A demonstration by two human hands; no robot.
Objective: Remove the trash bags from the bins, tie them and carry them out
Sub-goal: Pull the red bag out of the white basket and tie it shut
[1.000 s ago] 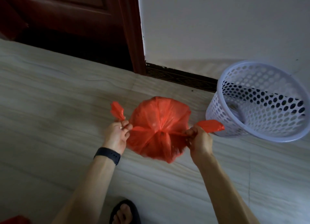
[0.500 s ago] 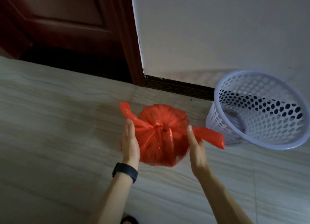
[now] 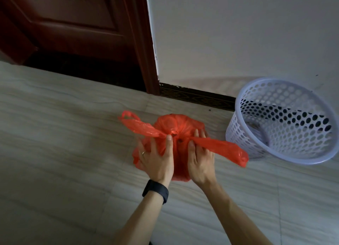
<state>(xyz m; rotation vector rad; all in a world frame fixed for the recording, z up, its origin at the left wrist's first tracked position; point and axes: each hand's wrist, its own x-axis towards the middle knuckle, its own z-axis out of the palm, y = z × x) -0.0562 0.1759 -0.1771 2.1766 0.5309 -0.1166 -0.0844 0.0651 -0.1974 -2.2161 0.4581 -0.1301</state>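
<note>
- L hand: fingers straight and spread, laid flat on the bag, index tip right by the knot. Not pinching anything.
- R hand: fingers straight too, flat against the bag's 3 o'clock side, curled round nothing.
- Bag: red, knotted at the top, btwn my two hands (out of the bin). Can't tell if it sits on the floor.
- L loop sticks out to 10 o'clock.
- R loop lies over my R fingers and runs to 4 o'clock.
- Bin: white, holed, at 3 o'clock of the bag, near it, by the wall.
- Door at 11 o'clock.
- Watch on L wrist.
</note>
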